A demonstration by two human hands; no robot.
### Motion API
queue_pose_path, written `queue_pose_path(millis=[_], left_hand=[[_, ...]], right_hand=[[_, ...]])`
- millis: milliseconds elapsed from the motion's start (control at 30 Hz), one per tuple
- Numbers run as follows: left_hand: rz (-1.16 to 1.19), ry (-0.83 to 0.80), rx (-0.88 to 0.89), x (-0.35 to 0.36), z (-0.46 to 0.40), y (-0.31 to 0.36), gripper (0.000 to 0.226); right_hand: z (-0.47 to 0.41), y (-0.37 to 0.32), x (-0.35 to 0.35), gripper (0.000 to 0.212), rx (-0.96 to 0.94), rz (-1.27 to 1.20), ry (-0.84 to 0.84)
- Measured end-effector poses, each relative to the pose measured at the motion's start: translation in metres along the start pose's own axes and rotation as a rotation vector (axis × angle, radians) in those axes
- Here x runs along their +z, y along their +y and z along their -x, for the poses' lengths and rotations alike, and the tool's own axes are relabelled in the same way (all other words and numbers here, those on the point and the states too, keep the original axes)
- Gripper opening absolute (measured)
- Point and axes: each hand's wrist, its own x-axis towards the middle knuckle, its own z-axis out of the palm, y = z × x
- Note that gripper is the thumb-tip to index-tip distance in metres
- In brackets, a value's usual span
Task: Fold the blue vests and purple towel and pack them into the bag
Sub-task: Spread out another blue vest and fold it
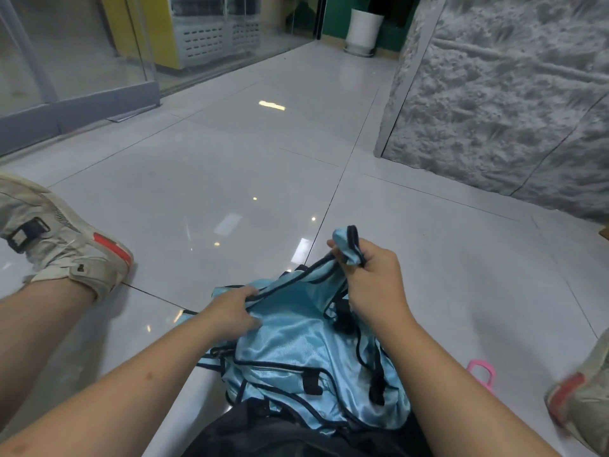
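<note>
Both hands (pixel 230 313) (pixel 372 275) grip blue vests (pixel 296 351) above bag (pixel 263 430)

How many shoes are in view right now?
2: one shoe at far left on the floor, the other blurred at the right edge, partly cut off.

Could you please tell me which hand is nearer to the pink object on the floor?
Right. The right hand grips the vest up-left of the pink object; the left hand is farther left across the vest.
</note>
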Motion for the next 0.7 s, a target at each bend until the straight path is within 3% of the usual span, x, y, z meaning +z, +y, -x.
queue_pose_path(millis=[167,200,333,433,500,600,700], left_hand=[[-0.047,0.123,-0.017,0.007,-0.01,-0.021,0.027],[-0.029,0.116,0.0,0.005,-0.01,-0.022,0.029],[0.054,0.059,0.014,-0.011,-0.004,-0.018,0.071],[0.252,-0.002,0.004,-0.031,0.002,-0.012,0.038],[0.308,-0.017,0.015,-0.045,0.006,-0.004,0.019],[0.215,0.02,0.003,-0.055,0.011,0.008,0.04],[0.155,0.117,-0.084,-0.056,0.01,0.006,0.032]], right_hand=[[-0.011,-0.011,-0.017,0.023,-0.019,0.008,0.109],[-0.013,-0.012,-0.021,0.024,-0.02,0.022,0.128],[-0.019,-0.011,-0.035,0.023,0.013,0.057,0.157],[-0.022,-0.009,-0.047,0.025,0.045,0.065,0.159],[-0.022,-0.008,-0.055,0.014,0.079,0.038,0.146],[-0.022,-0.013,-0.063,0.017,0.149,-0.054,0.114],[-0.023,-0.026,-0.07,0.03,0.195,-0.132,0.097]])
